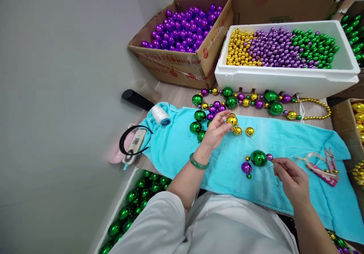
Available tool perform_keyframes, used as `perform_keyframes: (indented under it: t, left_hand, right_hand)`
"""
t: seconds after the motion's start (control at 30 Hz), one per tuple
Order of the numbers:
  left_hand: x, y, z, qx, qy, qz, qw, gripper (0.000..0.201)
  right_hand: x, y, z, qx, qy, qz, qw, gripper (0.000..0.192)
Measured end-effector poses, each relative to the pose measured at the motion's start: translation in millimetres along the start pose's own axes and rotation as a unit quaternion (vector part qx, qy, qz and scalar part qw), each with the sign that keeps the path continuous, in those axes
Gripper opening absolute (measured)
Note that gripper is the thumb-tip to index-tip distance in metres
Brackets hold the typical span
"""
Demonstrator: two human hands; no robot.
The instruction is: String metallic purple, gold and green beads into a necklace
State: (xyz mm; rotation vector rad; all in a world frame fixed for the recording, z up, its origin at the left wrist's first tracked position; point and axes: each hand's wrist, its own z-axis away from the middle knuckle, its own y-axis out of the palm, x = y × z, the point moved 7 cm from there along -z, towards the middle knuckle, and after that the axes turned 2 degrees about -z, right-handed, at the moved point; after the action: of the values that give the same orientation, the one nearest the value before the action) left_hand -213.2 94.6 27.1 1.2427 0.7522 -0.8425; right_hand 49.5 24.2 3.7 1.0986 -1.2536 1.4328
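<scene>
My left hand (215, 131), a green bangle (198, 162) on its wrist, pinches a gold bead (232, 120) between thumb and fingers. My right hand (290, 179) is closed by a small purple bead (269, 156) on a thin string (257, 144) that stretches toward the gold bead. A large green bead (258, 158) hangs or lies beside that string, with a purple bead (246, 167) and tiny beads next to it. Another gold bead (249, 131) rests between the hands. Loose green beads (195, 127) and a purple cluster (215, 109) lie left of my left hand.
A turquoise towel (176, 147) covers the work surface. Behind it lies a finished-looking bead strand (245, 102). A thread spool (160, 115), pink-handled cutter (322, 174), cardboard box (173, 66) and foam box (284, 79) of beads surround it. A co-worker's arm (348, 1) shows top right.
</scene>
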Motion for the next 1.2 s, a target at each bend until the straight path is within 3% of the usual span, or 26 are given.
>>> perform_keyframes:
  t: [0.33,0.53,0.83,1.07,1.2]
  left_hand:
    - [15,15.3,5,0.019,-0.037,0.018,0.999,0.055]
    - [9,20.4,5,0.038,-0.006,0.001,0.999,0.057]
    - [9,39.5,-1,0.069,-0.054,0.027,0.996,0.056]
    - [-5,55.1,-15,0.076,0.008,-0.055,0.996,0.055]
    - [5,71.1,-15,0.129,-0.021,-0.063,0.989,0.061]
  right_hand:
    - [-10,13,-2,0.015,-0.006,-0.01,1.0,0.017]
    - [-17,8,-3,0.013,0.008,-0.01,1.0,0.017]
    - [-19,13,-12,0.032,0.073,-0.128,0.988,0.023]
    - [-17,1,-18,0.004,0.061,-0.134,0.989,0.024]
    - [-18,1,-22,0.007,0.067,-0.165,0.984,0.024]
